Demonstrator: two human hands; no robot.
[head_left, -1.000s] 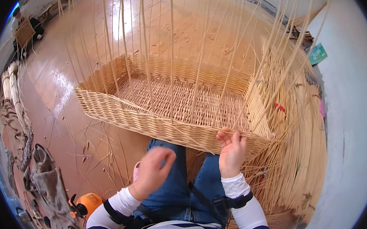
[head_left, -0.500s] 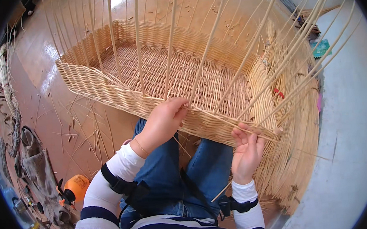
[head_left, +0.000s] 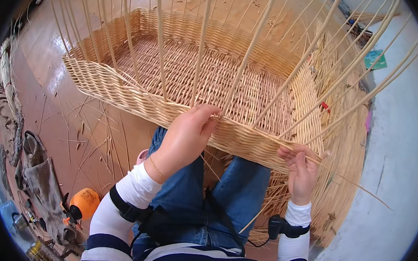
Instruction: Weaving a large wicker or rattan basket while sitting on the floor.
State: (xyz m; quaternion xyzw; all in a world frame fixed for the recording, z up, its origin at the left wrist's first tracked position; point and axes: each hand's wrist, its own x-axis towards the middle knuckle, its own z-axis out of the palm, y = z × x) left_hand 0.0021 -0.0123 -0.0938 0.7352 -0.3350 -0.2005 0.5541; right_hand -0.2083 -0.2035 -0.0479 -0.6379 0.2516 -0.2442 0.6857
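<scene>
A large rectangular wicker basket [head_left: 250, 149] rests across my knees, its low woven walls ringed by tall upright stakes [head_left: 202, 42]. Its base [head_left: 209, 76] is a darker, browner weave. My left hand [head_left: 187, 132] is closed at the near rim, thumb and fingertips pinching the weave beside a stake; exactly which strand lies under them is hidden. Further right along the same rim, my right hand [head_left: 300, 172] pinches a thin wicker strand [head_left: 350, 180] near the right corner. The strand's free end sticks out past the hand to the lower right.
A thick heap of long pale wicker rods [head_left: 344, 169] lies at the right, beside a pale surface [head_left: 392, 155]. To the left are an orange round container [head_left: 84, 203], a crumpled grey-brown cloth [head_left: 43, 182] and a rod bundle [head_left: 7, 92]. Cut scraps [head_left: 105, 153] litter the floor.
My right hand has moved right and slightly down along the rim, and the strand's end now reaches farther out. The basket's right end has shifted a little right; my left hand stays nearly in place.
</scene>
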